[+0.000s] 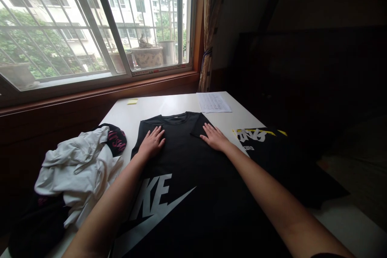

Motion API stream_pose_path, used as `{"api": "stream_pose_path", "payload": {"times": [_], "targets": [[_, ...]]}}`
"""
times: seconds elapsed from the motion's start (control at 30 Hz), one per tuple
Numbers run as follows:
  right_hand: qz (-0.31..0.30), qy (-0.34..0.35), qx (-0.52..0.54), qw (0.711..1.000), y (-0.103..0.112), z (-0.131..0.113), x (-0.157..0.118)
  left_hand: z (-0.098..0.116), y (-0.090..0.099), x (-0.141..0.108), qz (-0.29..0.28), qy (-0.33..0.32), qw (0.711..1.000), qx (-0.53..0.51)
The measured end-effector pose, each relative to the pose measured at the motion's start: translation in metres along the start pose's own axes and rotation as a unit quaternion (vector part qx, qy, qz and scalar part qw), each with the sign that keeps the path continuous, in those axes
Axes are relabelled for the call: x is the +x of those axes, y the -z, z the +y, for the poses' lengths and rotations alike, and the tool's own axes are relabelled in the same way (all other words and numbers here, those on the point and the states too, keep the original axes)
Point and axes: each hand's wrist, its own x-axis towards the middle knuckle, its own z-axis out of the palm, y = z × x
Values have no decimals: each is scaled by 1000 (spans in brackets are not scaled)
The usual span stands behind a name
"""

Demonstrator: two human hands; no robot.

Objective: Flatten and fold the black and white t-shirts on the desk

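A black T-shirt (181,155) lies nearest, spread over the middle of the white tabletop (169,104), collar toward the far edge. White surface shows between the collar and that edge, and along the shirt's upper left. Two hands rest on its upper part, well apart: the left hand (152,142) and the right hand (215,138), both palm down, fingers outstretched, neither closed on the cloth. One white garment (81,161) is heaped at the left edge, black cloth (116,140) showing around it, pieces uncountable; one dark printed garment (252,135) lies at the right edge. One yellow note (132,101) sits at the far left corner, paper (214,102) by the far right. Beyond stand a barred window (145,12) and a tied curtain (208,28); the room's right side is dark.
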Motion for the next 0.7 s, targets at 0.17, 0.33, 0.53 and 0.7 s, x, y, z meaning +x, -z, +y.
{"api": "stream_pose_path", "payload": {"times": [0.17, 0.33, 0.53, 0.7], "targets": [[-9, 1, 4, 1000, 1, 1, 0, -6, 6, -22, 33, 51, 998, 5], [-10, 2, 4, 1000, 1, 1, 2, -31, -1, -47, -22, 114, 993, 4], [-2, 17, 9, 1000, 4, -2, -2, -32, 3, -56, -43, 111, 993, 18], [14, 67, 16, 998, 1, 1, -15, -25, 13, -64, -15, 49, 998, 33]]}}
